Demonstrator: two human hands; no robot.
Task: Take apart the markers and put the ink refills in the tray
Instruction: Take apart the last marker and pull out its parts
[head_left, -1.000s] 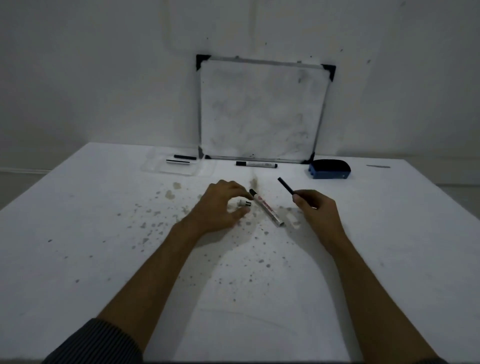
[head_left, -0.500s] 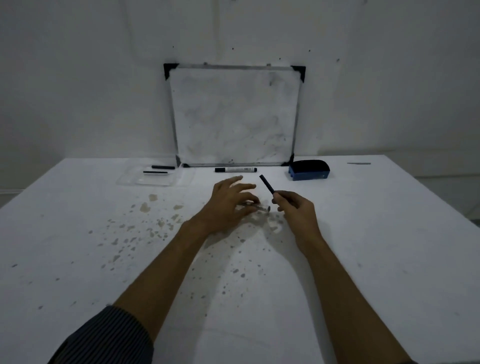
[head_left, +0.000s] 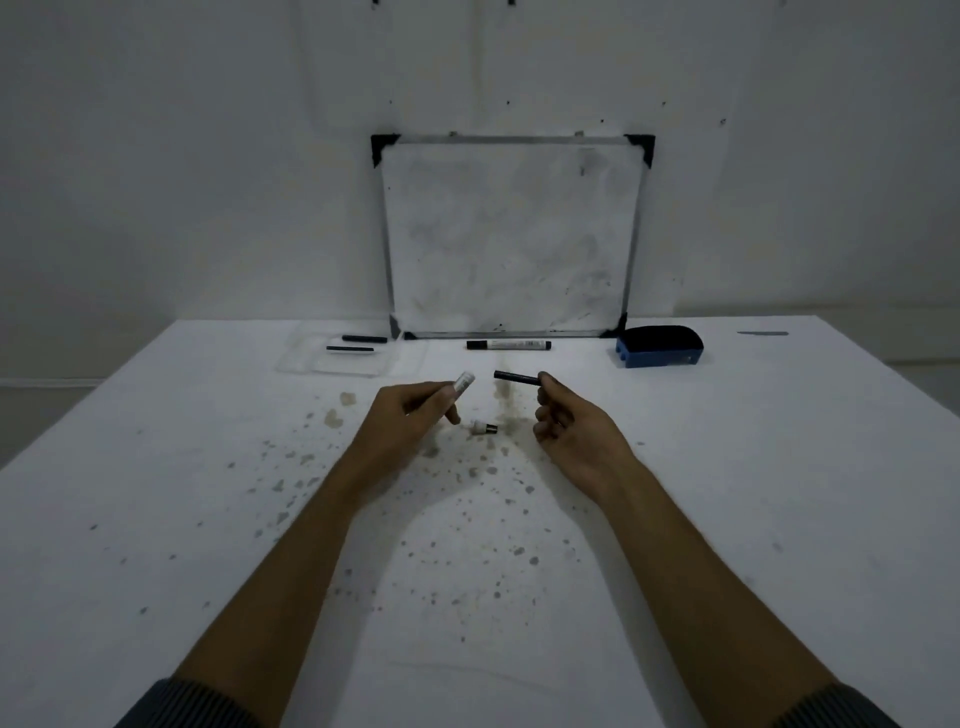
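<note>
two sleeves, dark and striped, show at the near edge of the table (head_left: 156, 519), one at each near corner. bare arms reach from them toward the middle of the tabletop. grey and brown spots dot the white top between and around the arms.

past the spots, the left hand (head_left: 410, 415) is closed around a white marker body (head_left: 464, 383). one end of the body sticks up out of the fist, tilted to the right. the right hand (head_left: 571, 426) pinches a thin black refill (head_left: 515, 378) at one end with its fingertips. the refill points left, toward the marker body, with a small gap between the two. both are held up above the table.

down on the table between the hands lies a small tip piece (head_left: 484, 429), white with a dark end. it touches neither hand.

farther back, near the far edge on the left, sits a clear tray (head_left: 311, 364). one black refill lies in it, and another lies at its back rim; i cannot tell if that one is inside. a whole marker (head_left: 509, 344) with a black cap lies flat near the far edge in the middle. just behind it a whiteboard (head_left: 511, 234) leans on the wall. to the right, near the far edge, sits a blue eraser (head_left: 658, 346) with a black top. a thin dark strip lies near the far right corner.
</note>
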